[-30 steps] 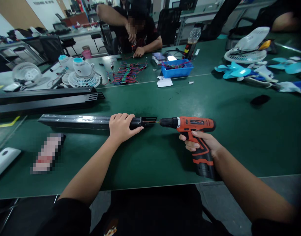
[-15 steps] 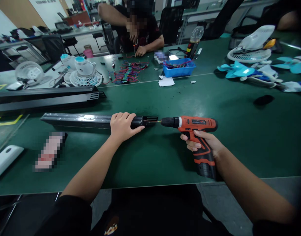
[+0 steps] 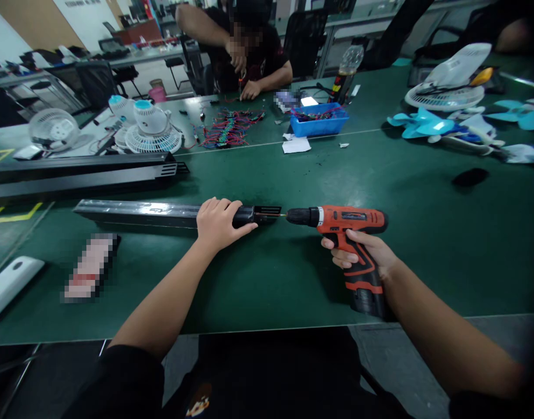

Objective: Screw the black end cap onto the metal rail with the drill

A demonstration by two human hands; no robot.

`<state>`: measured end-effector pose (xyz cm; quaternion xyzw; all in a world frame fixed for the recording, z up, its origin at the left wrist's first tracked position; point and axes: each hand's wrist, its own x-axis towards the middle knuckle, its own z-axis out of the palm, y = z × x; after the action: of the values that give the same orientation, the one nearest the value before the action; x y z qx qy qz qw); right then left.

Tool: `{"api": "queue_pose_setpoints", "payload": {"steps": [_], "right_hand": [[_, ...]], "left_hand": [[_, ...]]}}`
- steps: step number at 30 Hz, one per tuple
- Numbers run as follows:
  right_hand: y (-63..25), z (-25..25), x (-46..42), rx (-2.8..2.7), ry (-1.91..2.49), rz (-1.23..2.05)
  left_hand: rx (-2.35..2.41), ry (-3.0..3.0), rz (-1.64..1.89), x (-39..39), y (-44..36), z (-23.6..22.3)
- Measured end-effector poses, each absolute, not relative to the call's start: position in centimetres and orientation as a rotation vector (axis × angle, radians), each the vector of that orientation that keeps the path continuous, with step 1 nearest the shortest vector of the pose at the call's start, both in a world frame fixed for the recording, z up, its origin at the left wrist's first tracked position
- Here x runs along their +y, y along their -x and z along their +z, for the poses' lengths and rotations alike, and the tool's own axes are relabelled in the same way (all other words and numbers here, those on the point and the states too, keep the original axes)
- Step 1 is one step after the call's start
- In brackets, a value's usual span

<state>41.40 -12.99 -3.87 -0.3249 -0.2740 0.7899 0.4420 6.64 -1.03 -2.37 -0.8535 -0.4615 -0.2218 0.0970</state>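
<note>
A long black bar-shaped housing (image 3: 136, 212) lies on the green table, with a slotted black piece (image 3: 268, 213) at its right end. My left hand (image 3: 218, 224) is wrapped over the housing near that end, thumb along its near side. In my right hand (image 3: 366, 251) is an orange and black cordless drill (image 3: 352, 216), gripped by the handle and pointing left. The drill's bit (image 3: 283, 215) lines up with the housing's slotted end; whether the tip touches cannot be made out.
Behind the housing lie more black housings (image 3: 84, 180). A phone (image 3: 91, 267) and a white device (image 3: 14, 285) are at left. Fan parts (image 3: 151, 125), wired boards (image 3: 230, 128), a blue bin (image 3: 319, 120) and cyan fan blades (image 3: 424, 124) stand farther back. Across the table sits a person (image 3: 245, 55).
The view has shifted very slightly. Both hands, the drill and the housing keep the same positions relative to one another.
</note>
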Motion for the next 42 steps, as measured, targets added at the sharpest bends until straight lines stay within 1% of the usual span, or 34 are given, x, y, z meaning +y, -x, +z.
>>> {"api": "queue_pose_setpoints", "payload": {"steps": [42], "right_hand": [[-41.32, -3.45, -12.87, -0.654, 0.801, 1.979]], "left_hand": [[-1.402, 2.56, -0.664, -1.07, -6.57, -2.56]]}}
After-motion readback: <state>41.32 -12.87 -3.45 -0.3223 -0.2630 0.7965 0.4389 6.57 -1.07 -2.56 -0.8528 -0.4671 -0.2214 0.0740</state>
